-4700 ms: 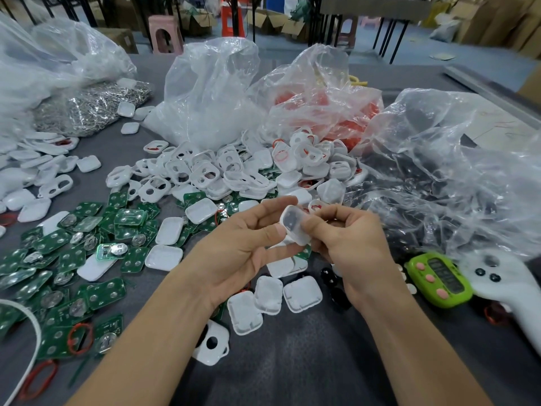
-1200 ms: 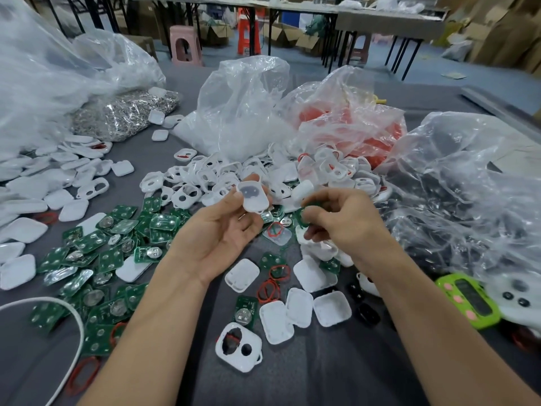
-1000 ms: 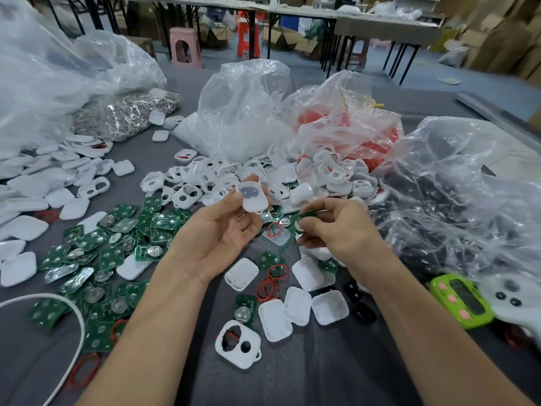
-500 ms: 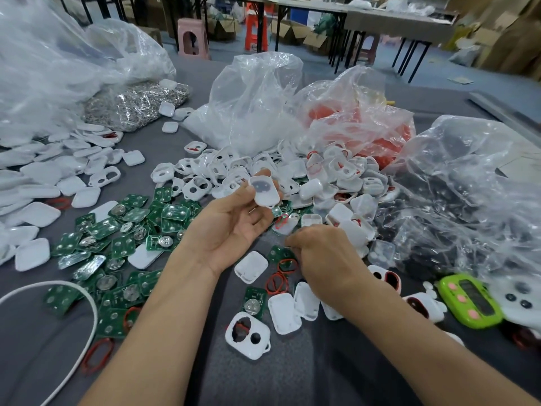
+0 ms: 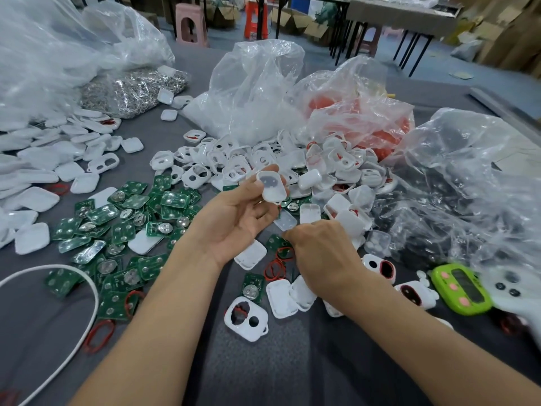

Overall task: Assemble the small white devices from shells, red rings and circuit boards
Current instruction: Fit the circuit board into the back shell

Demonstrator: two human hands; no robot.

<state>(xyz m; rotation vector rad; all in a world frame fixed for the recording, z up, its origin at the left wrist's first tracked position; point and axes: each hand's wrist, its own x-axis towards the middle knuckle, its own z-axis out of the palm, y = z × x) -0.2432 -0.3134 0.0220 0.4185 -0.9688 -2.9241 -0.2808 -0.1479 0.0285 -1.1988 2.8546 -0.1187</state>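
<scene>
Left hand (image 5: 234, 221) clasps shell (image 5: 270, 186). Right hand (image 5: 319, 253) has dropped to tabletop (image 5: 263, 370) beside ring (image 5: 275, 269); fingers hidden, grasp cannot be told. Ring pickup judged underway.

White shell (image 5: 272, 187) at centre shows dark grey patches through its plastic. Green circuit boards (image 5: 123, 212) at left carry silver round dots. Red rings (image 5: 275, 269) lie on the dark grey table (image 5: 263, 370). Near right, a lime-green timer (image 5: 461, 288) has pink buttons. Far left, a pink stool (image 5: 191, 26)

Pink stool (image 5: 191, 24), cardboard boxes (image 5: 295, 23) and a black-legged table (image 5: 409, 16) on grey-blue floor (image 5: 433, 63)
</scene>
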